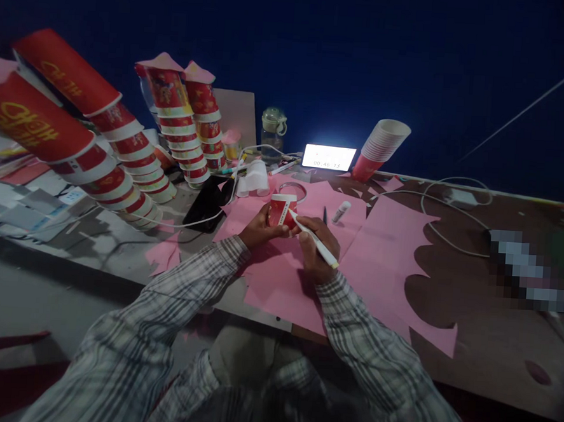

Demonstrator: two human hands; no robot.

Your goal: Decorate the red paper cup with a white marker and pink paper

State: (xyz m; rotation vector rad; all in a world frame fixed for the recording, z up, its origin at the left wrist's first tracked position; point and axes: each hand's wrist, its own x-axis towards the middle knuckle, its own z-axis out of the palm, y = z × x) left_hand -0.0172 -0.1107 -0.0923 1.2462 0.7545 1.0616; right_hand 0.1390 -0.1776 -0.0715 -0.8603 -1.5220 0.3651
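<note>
My left hand [262,227] is closed around a red paper cup [278,212] with a white rim and a white printed panel on its side. In my right hand [322,248] is a white marker pen [319,244], its tip at or very near the cup's side; I cannot tell whether it touches. Both hands are above pink paper sheets [277,287] on the table. Beyond my right hand lie a glue stick [342,212] and a dark, thin pen-like item [325,215].
Towers of stacked red cups [190,142] stand at the left. A nested cup stack [381,147] is at the back beside a lit phone [328,157] showing a timer. A black phone [208,203], white cables [452,247] and a clear bottle [272,134] surround the work area.
</note>
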